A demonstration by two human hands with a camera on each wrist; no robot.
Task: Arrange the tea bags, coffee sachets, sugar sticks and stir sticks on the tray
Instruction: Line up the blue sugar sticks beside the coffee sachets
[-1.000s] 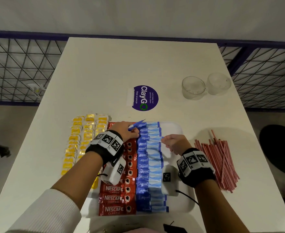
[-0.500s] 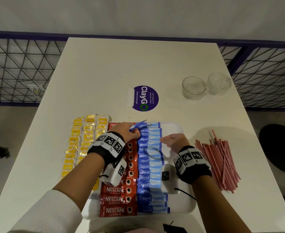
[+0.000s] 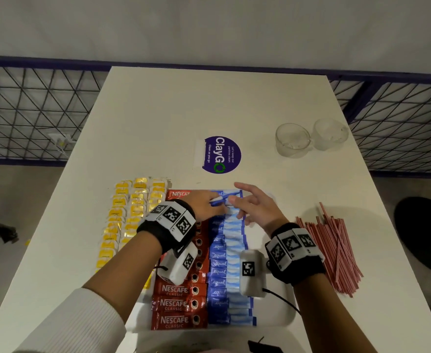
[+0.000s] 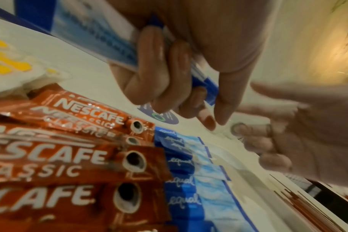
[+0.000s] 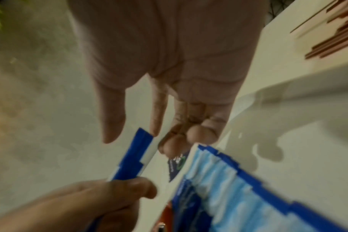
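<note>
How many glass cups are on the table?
2. One glass cup stands at the table's far right, past the stir sticks; the second glass cup sits just to its right, nearer the edge. None appears hidden.

coffee sachets (image 3: 180,304): NESCAFE CLASSIC | sugar sticks (image 3: 219,271): equal | table sticker (image 3: 222,154): ClayGO

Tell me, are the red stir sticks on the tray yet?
Not yet. The stir sticks lie loose on the table, right of the tray.
</note>
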